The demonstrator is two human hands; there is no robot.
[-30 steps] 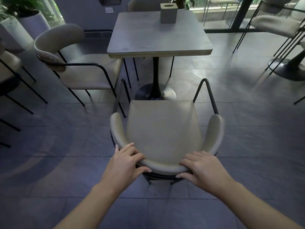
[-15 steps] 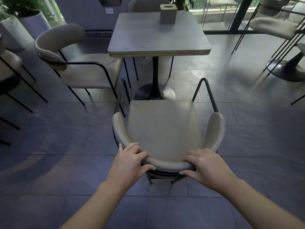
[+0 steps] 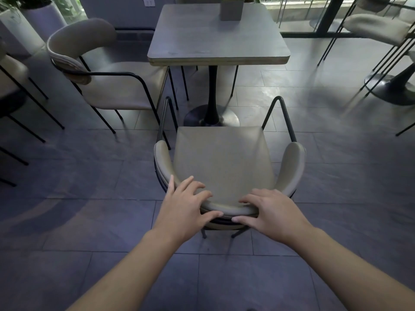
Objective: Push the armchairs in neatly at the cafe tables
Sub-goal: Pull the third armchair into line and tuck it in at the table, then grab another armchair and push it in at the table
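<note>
— Grey floor tiles fill most of the frame, and the square cafe surface sits at upper centre on its black pedestal. Where is the armchair that needs pushing?

— At centre frame: the armchair faces the surface, its front edge near the pedestal base but the seat not yet under the top. Both hands sit on the curved backrest, probably because a push from the two sides of the back keeps it running straight.

— How are they holding it?

— The left hand lies over the rail's left part, its fingers draped on top and thumb beneath. The right hand mirrors it, clasping the rail loosely.

— Any containers?

— A small grey box stands at the surface's far edge; its top is cut off, so I cannot tell what is inside. At upper left, a pale planter holds greenery.

— Other seats?

— A second armchair at left sits angled, beside the surface's left edge.
</note>
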